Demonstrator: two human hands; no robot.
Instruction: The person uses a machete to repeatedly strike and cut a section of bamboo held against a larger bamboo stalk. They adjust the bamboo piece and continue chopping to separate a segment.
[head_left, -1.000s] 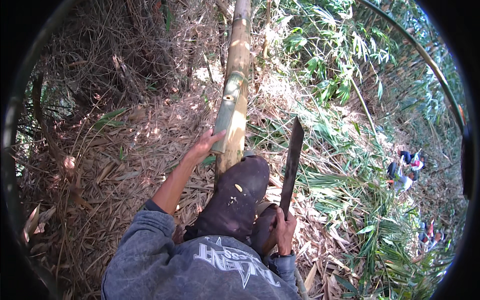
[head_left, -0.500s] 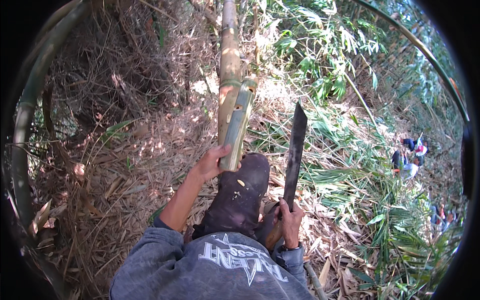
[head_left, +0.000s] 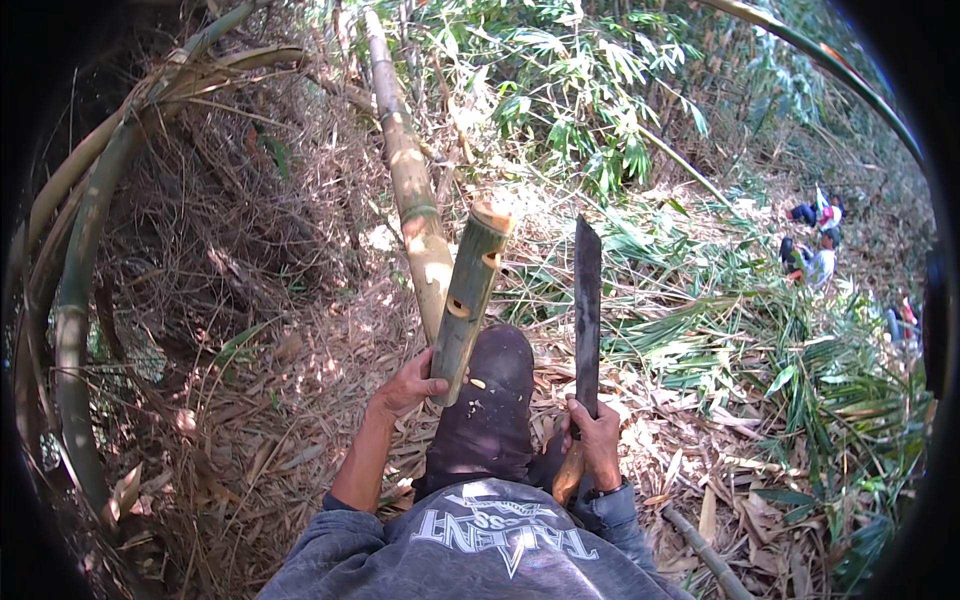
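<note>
Our left hand (head_left: 408, 386) grips the bamboo tube (head_left: 473, 284) low, seemingly leaving its holes (head_left: 458, 309) uncovered; our right hand (head_left: 598, 442) holds the machete (head_left: 587, 315) apart, probably for safety.

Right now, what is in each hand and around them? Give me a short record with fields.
Left hand: holds bamboo segment near its lower end
Segment state: two cut openings visible
Right hand: grips machete, blade toward top of picture
Beyond segment: long bamboo pole
Ground: dry leaf litter; green leaves at right
Far right: people
</note>
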